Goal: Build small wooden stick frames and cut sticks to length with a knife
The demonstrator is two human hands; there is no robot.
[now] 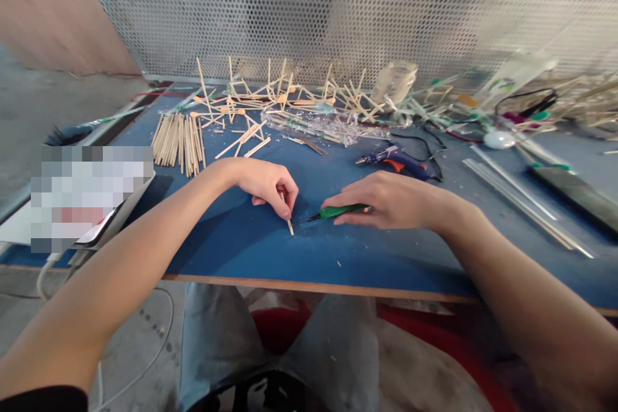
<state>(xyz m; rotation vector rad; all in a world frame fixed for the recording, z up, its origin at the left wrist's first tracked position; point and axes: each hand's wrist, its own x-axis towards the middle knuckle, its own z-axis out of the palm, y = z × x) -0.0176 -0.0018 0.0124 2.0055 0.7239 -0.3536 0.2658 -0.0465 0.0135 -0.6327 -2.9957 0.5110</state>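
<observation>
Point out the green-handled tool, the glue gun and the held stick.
Green-handled tool [336,211], head view: its handle.
Glue gun [392,155], head view: its dark blue body.
Held stick [290,228], head view: its exposed lower end.

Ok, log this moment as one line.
Left hand: pinching thin pale wooden stick | Right hand: gripping green-handled tool, dark tip toward stick | Nearby: purple-blue glue gun on blue tabletop

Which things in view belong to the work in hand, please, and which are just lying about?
In use: wooden stick in the left hand; green-handled tool in the right hand; probably the stick pile.
Lying about, apparently: blue glue gun; clear rods.
</observation>
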